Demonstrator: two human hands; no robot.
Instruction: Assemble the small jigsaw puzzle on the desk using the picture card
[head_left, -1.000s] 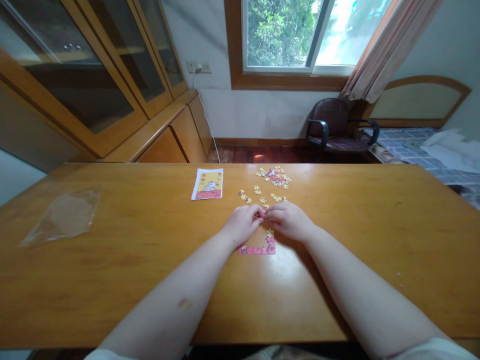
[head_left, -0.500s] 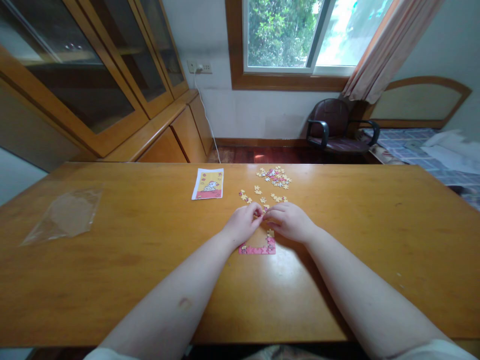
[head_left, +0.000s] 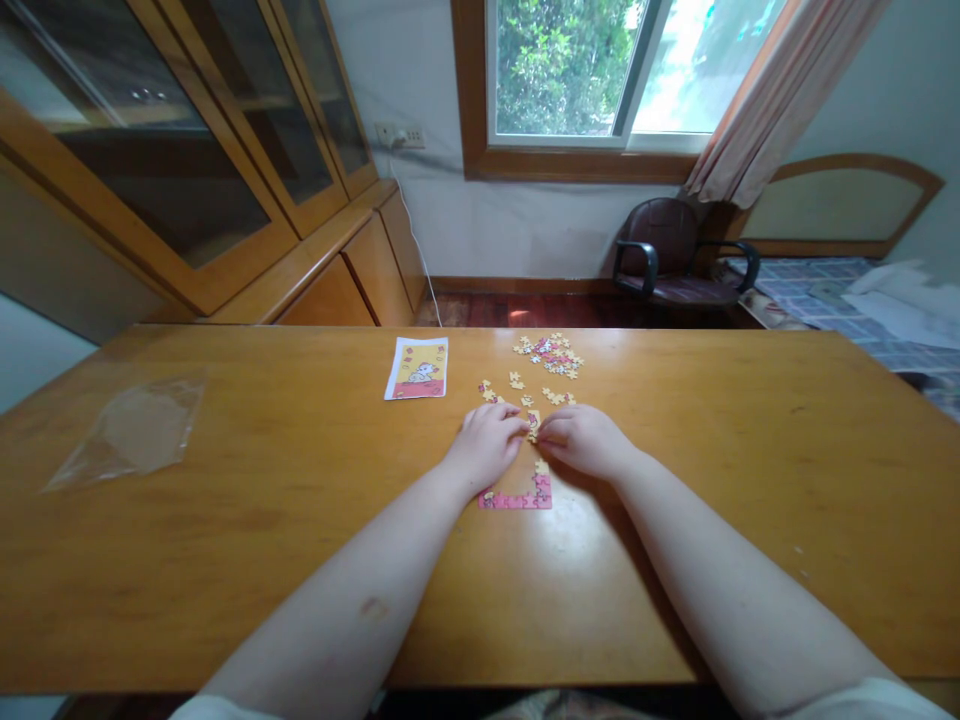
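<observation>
One bare left hand (head_left: 489,447) and one bare right hand (head_left: 586,440), fingers bent, flank a small yellow strip of jigsaw pieces (head_left: 533,424) on the glossy yellow-brown wooden bench (head_left: 262,560); whether either grips it, I cannot tell. Nearer the person lies an interlocked pink-and-yellow puzzle border (head_left: 517,502), and beyond, a mixed yellow, pink and white pile of loose pieces (head_left: 553,356).

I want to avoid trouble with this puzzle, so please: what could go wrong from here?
The left hand is close to the joined border and might nudge it. Small pieces between it and the right hand could slip. The loose pile lies near the far edge of the table; a piece might fall off.
</observation>
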